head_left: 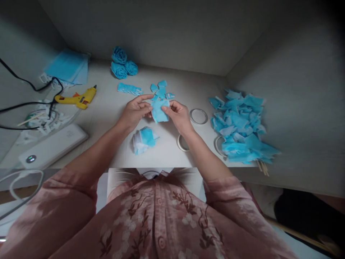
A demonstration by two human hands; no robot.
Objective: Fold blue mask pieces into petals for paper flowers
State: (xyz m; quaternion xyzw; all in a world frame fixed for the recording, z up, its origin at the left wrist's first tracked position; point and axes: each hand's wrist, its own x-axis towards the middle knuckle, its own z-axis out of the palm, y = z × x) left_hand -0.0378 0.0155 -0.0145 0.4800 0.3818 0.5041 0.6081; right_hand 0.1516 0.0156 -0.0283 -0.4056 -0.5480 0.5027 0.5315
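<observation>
Between my two hands I hold a piece of blue mask fabric (160,112) above the table, roughly square and slightly curved. My left hand (136,112) pinches its left edge, and my right hand (178,114) grips the right edge with the thumb lying on its face. Just beyond it lie several small cut blue pieces (161,90). A strip of folded blue fabric (129,89) rests to the left of those. Nearer my body, a crumpled blue and white piece (145,140) sits on the table below the held fabric.
Three blue fabric roses (119,64) stand at the back. On the left are stacked masks (66,66), a yellow glue gun (81,99), white scraps (51,120) and a white power bank (54,145) with cables. Tape rings (198,116) and a pile of blue pieces (239,122) lie right.
</observation>
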